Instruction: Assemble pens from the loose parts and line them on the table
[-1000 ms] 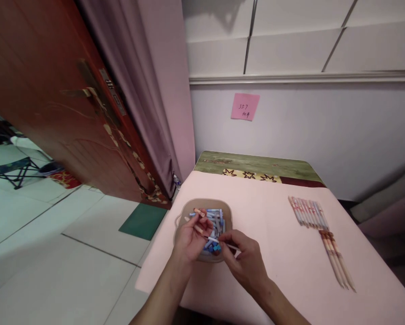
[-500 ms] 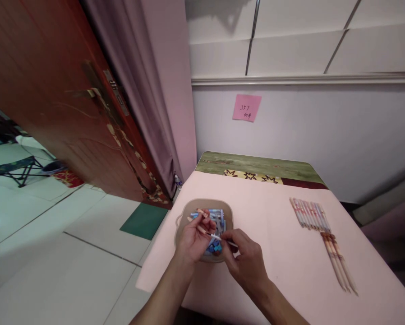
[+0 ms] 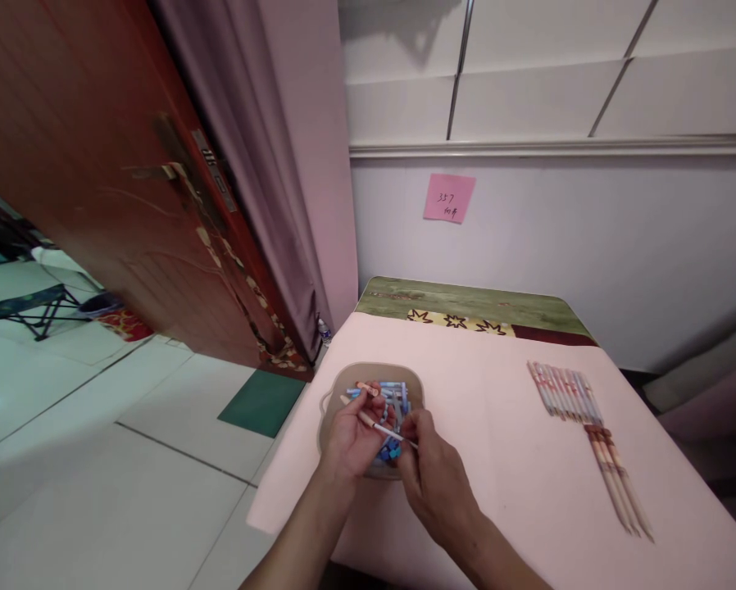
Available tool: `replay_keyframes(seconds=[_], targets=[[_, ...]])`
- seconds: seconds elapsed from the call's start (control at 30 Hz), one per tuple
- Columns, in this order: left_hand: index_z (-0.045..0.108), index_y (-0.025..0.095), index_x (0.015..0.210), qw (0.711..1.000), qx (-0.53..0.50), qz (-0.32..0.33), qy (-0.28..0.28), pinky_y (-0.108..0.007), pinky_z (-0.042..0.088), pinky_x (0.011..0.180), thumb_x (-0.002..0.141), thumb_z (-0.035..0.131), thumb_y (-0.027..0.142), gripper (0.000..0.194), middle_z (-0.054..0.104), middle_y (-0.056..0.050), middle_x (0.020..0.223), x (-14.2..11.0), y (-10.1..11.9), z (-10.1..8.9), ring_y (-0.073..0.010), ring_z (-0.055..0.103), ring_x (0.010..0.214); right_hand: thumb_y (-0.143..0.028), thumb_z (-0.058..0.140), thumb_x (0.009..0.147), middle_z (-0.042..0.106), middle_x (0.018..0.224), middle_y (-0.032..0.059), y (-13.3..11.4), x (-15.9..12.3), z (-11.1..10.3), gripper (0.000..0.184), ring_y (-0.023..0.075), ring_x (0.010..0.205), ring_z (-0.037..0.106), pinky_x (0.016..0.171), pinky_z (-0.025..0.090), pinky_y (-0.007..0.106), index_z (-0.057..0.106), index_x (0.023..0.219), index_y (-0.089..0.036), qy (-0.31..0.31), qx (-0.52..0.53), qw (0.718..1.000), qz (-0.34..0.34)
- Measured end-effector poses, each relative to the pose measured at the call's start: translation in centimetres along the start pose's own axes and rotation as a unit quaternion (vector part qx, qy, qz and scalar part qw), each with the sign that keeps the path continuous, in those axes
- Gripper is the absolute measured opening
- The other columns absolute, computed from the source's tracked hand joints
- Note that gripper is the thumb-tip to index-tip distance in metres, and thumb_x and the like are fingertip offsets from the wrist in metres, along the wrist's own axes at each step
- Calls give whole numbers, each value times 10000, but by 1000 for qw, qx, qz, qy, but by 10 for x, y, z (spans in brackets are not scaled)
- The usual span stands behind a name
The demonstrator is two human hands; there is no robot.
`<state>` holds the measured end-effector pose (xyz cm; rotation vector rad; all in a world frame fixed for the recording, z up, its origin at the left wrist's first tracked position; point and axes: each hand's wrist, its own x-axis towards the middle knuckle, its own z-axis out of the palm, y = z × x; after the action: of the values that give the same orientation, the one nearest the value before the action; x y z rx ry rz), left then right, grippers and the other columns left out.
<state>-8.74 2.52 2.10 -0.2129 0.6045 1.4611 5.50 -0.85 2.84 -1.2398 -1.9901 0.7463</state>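
Over a beige plastic basket [image 3: 331, 426], my left hand [image 3: 351, 434] is turned palm up, its fingers curled round a beige pen barrel [image 3: 365, 418]. A brown-patterned pen part [image 3: 368, 389] also lies at those fingers. My right hand [image 3: 426, 459] pinches a thin white stick like a pen refill [image 3: 389, 432] near its lower right end. The stick's other end meets the barrel at my left palm; whether it sits inside is too small to tell. Blue and grey pen parts [image 3: 396, 393] and small bright blue pieces [image 3: 391, 449] fill the basket, partly hidden by my hands.
A row of several pale patterned pens [image 3: 561, 392] lies on the right of the pink-covered table [image 3: 484, 492]. Below it are 3 brown-and-beige pens [image 3: 617, 479]. A pink note [image 3: 450, 197] is stuck on the wall; a wooden door [image 3: 128, 164] stands left.
My right hand has shifted slightly, down its fingers' end of the white stick, and more of the stick shows between my hands. The left hand stays nearly in place.
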Motion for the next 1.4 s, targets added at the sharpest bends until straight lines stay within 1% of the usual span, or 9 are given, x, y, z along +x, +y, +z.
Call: replay_keyframes(seconds=[0.13,0.3,0.37,0.57,0.7,0.9,1.13,1.23,1.4], targets=[[599,122,796,1000,0,-8,-1,-306,529,617,880,479,62,159,644,-28,759,-2,-3,4,-93,579,542,-139,383,847,643,797,17,1,-2,1,122,169,615,610,543,415,244,469,873,-221,-10,-16,1000,-16],[590,126,776,1000,0,-6,-5,-247,517,558,896,460,75,184,627,-25,723,-1,-11,8,-95,578,536,-109,353,854,666,1065,100,1,-2,9,334,205,861,668,695,513,278,462,1162,-175,-1,-1,999,-51],[594,129,776,1000,6,-5,-5,-219,498,526,886,483,78,164,631,-32,731,0,-14,7,-103,586,552,-111,346,880,653,1139,114,3,0,13,352,200,926,672,731,530,274,436,1216,-169,4,6,999,-54],[627,126,764,999,16,6,35,-237,532,625,853,544,73,132,664,-44,721,1,-15,2,-134,644,637,-234,432,920,685,1003,82,9,3,15,228,193,812,688,659,542,265,499,1135,-195,39,-15,997,-61],[633,130,753,999,15,11,36,-245,544,633,838,568,70,123,676,-40,706,1,-18,3,-141,661,657,-309,540,889,690,837,22,11,6,13,123,157,687,657,578,487,220,580,950,-210,17,23,999,-17],[644,113,754,998,-8,-44,43,-258,542,634,873,538,118,159,681,-63,702,0,-31,5,-150,662,640,-283,610,834,659,722,2,15,17,20,106,141,634,590,579,420,214,638,775,-200,31,50,998,16],[632,129,762,999,-5,18,47,-285,544,654,875,499,75,183,675,-53,717,1,-20,-1,-150,651,638,-195,574,798,627,750,10,13,15,2,41,146,648,581,606,404,234,608,775,-200,21,0,1000,-21],[626,128,775,1000,6,11,27,-291,543,622,882,482,76,187,669,-48,725,4,-15,-1,-138,630,595,-167,574,765,632,790,20,6,14,-9,79,160,670,587,610,412,244,609,827,-204,9,-20,999,-32],[637,101,797,1000,22,-10,18,-242,532,607,880,507,99,154,652,-48,701,5,-20,-4,-113,610,569,-227,609,801,632,740,17,0,16,-9,43,139,614,566,559,423,226,633,778,-199,41,73,996,-29]])
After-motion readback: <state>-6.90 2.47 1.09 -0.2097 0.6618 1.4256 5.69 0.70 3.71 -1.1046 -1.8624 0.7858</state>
